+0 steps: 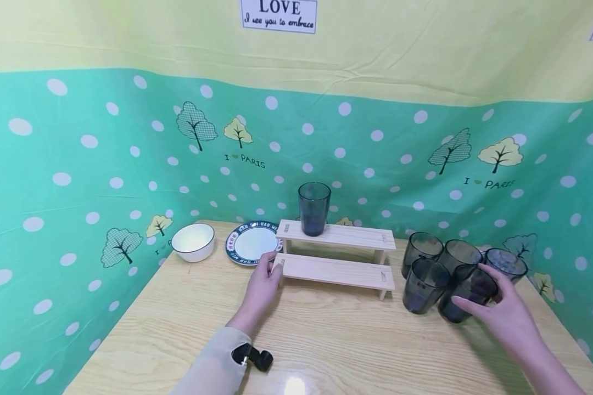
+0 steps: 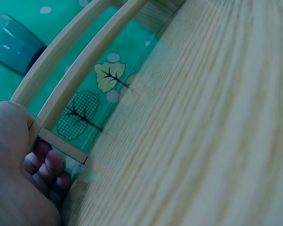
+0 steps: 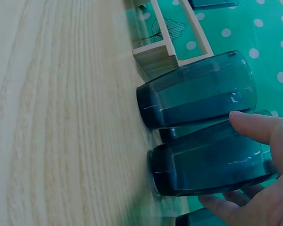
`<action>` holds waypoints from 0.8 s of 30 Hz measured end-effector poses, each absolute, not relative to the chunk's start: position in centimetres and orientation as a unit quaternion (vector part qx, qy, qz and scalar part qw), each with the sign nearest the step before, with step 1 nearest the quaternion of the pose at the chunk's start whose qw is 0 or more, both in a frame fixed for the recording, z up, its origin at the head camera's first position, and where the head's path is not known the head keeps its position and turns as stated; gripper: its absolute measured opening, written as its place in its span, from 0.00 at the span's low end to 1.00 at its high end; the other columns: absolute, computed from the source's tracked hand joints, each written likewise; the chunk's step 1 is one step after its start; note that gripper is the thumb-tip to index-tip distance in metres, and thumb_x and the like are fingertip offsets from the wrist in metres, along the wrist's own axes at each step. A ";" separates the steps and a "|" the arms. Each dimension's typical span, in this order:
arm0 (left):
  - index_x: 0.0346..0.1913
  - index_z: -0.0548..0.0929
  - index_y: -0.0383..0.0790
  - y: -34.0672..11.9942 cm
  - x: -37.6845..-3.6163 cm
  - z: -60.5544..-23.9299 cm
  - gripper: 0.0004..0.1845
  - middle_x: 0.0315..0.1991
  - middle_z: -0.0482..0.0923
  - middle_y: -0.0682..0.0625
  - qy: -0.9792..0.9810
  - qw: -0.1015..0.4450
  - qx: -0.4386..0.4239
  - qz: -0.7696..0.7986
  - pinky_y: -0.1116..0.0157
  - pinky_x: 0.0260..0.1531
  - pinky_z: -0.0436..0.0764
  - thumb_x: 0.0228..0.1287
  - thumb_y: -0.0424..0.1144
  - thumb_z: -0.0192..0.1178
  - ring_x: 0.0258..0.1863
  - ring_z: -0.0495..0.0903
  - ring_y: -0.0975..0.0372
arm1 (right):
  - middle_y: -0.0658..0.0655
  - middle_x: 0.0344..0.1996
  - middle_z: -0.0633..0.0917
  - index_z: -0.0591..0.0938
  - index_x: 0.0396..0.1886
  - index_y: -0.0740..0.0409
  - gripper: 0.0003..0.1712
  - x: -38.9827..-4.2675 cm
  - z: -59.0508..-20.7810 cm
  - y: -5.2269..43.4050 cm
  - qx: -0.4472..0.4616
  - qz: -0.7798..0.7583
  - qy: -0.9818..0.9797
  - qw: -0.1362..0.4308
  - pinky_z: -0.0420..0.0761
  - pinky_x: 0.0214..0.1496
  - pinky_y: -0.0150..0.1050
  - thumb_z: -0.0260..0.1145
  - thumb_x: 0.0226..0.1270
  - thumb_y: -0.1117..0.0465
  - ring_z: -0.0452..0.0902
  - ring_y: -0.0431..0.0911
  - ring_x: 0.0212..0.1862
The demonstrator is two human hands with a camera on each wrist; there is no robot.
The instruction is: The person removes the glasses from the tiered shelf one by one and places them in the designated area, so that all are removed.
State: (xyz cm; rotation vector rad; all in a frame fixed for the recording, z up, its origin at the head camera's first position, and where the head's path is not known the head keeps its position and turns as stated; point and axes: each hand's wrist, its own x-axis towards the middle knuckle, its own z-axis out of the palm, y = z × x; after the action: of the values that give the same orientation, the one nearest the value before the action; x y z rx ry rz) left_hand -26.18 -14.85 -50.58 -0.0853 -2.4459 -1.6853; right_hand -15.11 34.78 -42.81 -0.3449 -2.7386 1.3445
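Observation:
My left hand grips the left end of the lower step of a two-tier wooden rack, thumb on top and fingers curled beneath it in the left wrist view. One dark tinted glass stands upright on the upper step, left of its middle. At the right, my right hand is around the nearest dark glass, thumb on one side and fingers on the other. That glass is at the front of a close group, beside another dark glass. The far side of the held glass is partly hidden.
More dark glasses stand behind the front ones, close together. A blue-rimmed plate lies left of the rack, and a white bowl sits farther left. A patterned cloth hangs behind the wooden table.

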 end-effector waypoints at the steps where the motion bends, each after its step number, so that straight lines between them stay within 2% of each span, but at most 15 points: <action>1: 0.78 0.73 0.35 -14.8 -26.2 -50.6 0.25 0.35 0.74 0.50 -0.821 0.085 -0.028 -0.564 0.58 0.41 0.77 0.84 0.39 0.57 0.32 0.74 0.59 | 0.74 0.87 0.34 0.39 0.93 0.47 0.72 -15.1 -42.9 34.8 -0.113 0.435 -0.892 0.036 0.65 0.63 0.84 0.80 0.69 0.37 0.48 0.88 0.76; 7: 0.77 0.73 0.35 -14.8 -26.2 -50.6 0.25 0.35 0.74 0.50 -0.822 0.084 -0.027 -0.562 0.57 0.41 0.77 0.84 0.39 0.57 0.32 0.75 0.59 | 0.77 0.87 0.38 0.39 0.93 0.46 0.74 -15.3 -43.5 34.8 -0.112 0.448 -0.886 0.033 0.68 0.63 0.81 0.80 0.68 0.35 0.50 0.86 0.76; 15: 0.77 0.73 0.35 -14.9 -26.3 -50.5 0.25 0.35 0.74 0.50 -0.822 0.085 -0.027 -0.562 0.57 0.42 0.77 0.85 0.38 0.56 0.32 0.74 0.59 | 0.76 0.87 0.33 0.36 0.93 0.50 0.75 -15.5 -43.2 34.7 -0.109 0.423 -0.900 0.021 0.65 0.64 0.84 0.78 0.69 0.32 0.45 0.88 0.77; 20: 0.77 0.73 0.34 -14.8 -26.1 -50.5 0.25 0.35 0.75 0.50 -0.823 0.084 -0.027 -0.561 0.57 0.42 0.77 0.85 0.38 0.56 0.32 0.75 0.59 | 0.75 0.86 0.28 0.33 0.92 0.50 0.74 -15.5 -42.9 34.6 -0.097 0.425 -0.900 0.007 0.62 0.65 0.85 0.77 0.71 0.35 0.41 0.88 0.78; 22: 0.78 0.73 0.35 -14.8 -26.1 -50.5 0.25 0.35 0.75 0.50 -0.823 0.082 -0.026 -0.562 0.58 0.42 0.77 0.85 0.38 0.57 0.33 0.75 0.59 | 0.76 0.86 0.31 0.34 0.92 0.52 0.73 -15.3 -42.5 34.6 -0.083 0.424 -0.902 0.019 0.60 0.66 0.86 0.78 0.72 0.38 0.40 0.88 0.78; 24: 0.78 0.72 0.35 -14.8 -26.1 -50.5 0.26 0.36 0.75 0.49 -0.822 0.080 -0.028 -0.563 0.58 0.41 0.78 0.85 0.39 0.56 0.33 0.75 0.59 | 0.80 0.85 0.39 0.37 0.92 0.55 0.71 -15.0 -41.9 34.4 -0.064 0.422 -0.903 0.048 0.56 0.68 0.86 0.79 0.73 0.43 0.43 0.87 0.78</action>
State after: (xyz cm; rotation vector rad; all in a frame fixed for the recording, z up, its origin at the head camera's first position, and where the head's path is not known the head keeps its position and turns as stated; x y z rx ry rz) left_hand -26.09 -14.79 -50.46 -0.0832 -2.4594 -1.6829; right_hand -15.00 34.44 -41.93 -0.1953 -2.7545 1.2855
